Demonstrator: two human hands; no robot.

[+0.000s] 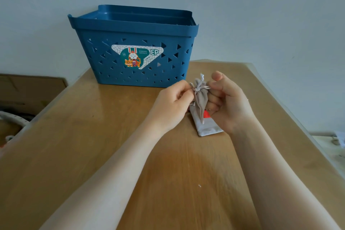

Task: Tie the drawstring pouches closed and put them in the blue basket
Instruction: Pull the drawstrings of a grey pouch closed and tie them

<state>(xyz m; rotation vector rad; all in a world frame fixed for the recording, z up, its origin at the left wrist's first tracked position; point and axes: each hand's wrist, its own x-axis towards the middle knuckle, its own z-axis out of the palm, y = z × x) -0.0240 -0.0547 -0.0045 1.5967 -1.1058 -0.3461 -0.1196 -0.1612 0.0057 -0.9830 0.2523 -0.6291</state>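
Tying step in hand, judging by the cinched neck: left hand (172,101) has fingers curled, pinching one cord end at the left side of the beige drawstring pouch (200,99), which hangs upright between both hands, just above the wooden table (112,136). Drawstring (200,87) wraps the gathered neck, loose ends sticking up and out. Right hand (226,99) has fingers curled against the pouch's right side, thumb up; it seems to pinch the other cord end, not fully clear. Beneath the pouch lies a white flat pouch (207,127) with a red patch, touching the table, probably next in line. Blue basket (134,46) stands behind, well apart to the left. Next move likely calls for pulling both ends outward to snug the knot, then lifting the pouch over the basket rim.
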